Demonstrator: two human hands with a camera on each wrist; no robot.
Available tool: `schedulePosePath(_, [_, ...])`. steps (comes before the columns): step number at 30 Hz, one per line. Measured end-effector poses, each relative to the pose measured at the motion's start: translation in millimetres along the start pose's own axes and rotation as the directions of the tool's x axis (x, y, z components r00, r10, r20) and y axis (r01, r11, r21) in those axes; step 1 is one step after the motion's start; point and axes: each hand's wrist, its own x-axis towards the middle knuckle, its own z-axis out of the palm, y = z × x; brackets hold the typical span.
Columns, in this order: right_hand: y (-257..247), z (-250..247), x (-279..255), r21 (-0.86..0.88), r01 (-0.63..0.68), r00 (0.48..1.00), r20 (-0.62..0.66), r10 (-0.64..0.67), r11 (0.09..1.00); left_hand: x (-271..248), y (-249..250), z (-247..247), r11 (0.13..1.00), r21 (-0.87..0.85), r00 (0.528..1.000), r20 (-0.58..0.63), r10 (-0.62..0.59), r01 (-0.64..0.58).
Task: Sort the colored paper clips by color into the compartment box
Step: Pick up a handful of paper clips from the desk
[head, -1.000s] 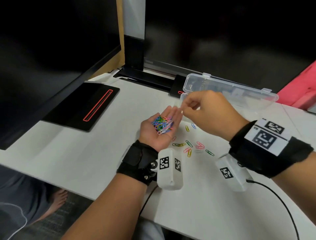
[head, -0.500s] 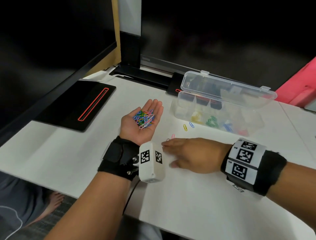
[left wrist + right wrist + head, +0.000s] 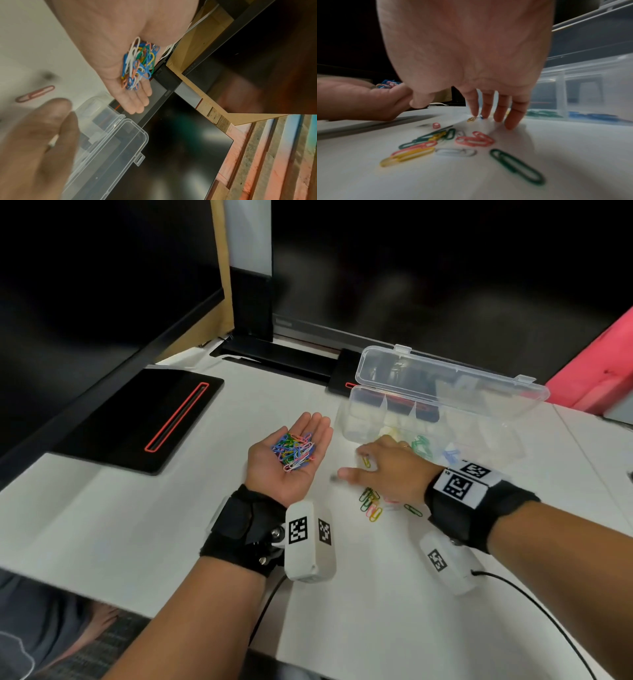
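While my left hand (image 3: 291,460) lay palm up w/ fingers straight, a mixed pile of paper clips (image 3: 294,451) sat on the palm, nothing curled round it: a released grip, just carrying. My right hand (image 3: 390,470) was palm down over the white table (image 3: 137,525), fingers straight & pointing down, tips at or just above the surface near a yellow clip (image 3: 471,119) & a bit of blue; released too, holding nothing I could see. Whether the tips actually touched the yellow one, couldn't tell (blur). Loose clips (image 3: 443,143) lay on the table under & beside that hand: green, yellow, pink, white; one green clip (image 3: 517,166) apart, nearest the wrist cam. A lone pink clip (image 3: 35,93) lay btwn the 2 hands. The compartment box (image 3: 428,419) stood just beyond my right hand, clear lid up, w/ yellow, green & blue clips in separate compartments along the front. Black monitor stand base (image 3: 137,419) sat to the left.
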Motion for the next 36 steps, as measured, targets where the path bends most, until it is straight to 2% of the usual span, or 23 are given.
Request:
schedulePosePath(3, [0,-1,3,-0.007,0.157,0.988,0.002,-0.157,0.988,0,0,-2,1.000,0.020,1.000,0.004,-0.004,0.004])
schedulePosePath(6, [6,-5,4,-0.027,0.259,0.965,-0.025,-0.259,0.966,1,-2,-2,0.999,0.039,1.000,0.005,-0.005,0.005])
schedulePosePath(10, [2,2,2,-0.098,0.417,0.909,0.039,-0.415,0.904,1,-4,-2,0.998,0.057,1.000,0.008,-0.007,0.006])
schedulePosePath(13, [11,-3,-10,-0.067,0.466,0.885,0.032,-0.465,0.882,1,-1,-2,0.998,0.060,1.000,0.005,0.006,-0.006])
schedulePosePath(16, [21,-13,-26,-0.054,0.412,0.911,0.048,-0.410,0.909,0,-1,-1,0.998,0.066,1.000,0.003,0.007,-0.007])
schedulePosePath(18, [24,-13,-34,-0.142,0.281,0.957,0.111,-0.267,0.949,2,-2,-2,0.998,0.056,1.000,-0.002,0.007,-0.006])
schedulePosePath(20, [23,-7,-39,-0.193,0.147,0.981,0.152,-0.119,0.970,2,-4,-2,0.997,0.071,1.000,0.000,0.001,-0.001])
schedulePosePath(22, [21,0,-37,-0.113,0.114,0.990,0.099,-0.103,0.987,1,-6,-2,0.996,0.091,1.000,0.006,-0.005,0.004])
schedulePosePath(25, [15,5,-33,-0.029,0.176,0.984,-0.013,-0.176,0.984,3,-6,-4,0.997,0.077,1.000,-0.001,-0.014,0.014])
schedulePosePath(28, [15,4,-35,0.023,0.184,0.982,-0.046,-0.183,0.983,3,-6,-3,0.996,0.088,1.000,-0.001,-0.016,0.017])
schedulePosePath(32, [19,1,-39,0.180,0.125,0.991,-0.071,-0.113,0.976,1,-11,-1,0.995,0.096,1.000,0.002,-0.022,0.021])
schedulePosePath(36, [30,0,-39,0.387,-0.004,0.997,-0.066,0.032,0.922,-1,-18,-2,0.994,0.097,0.999,0.010,-0.046,0.045])
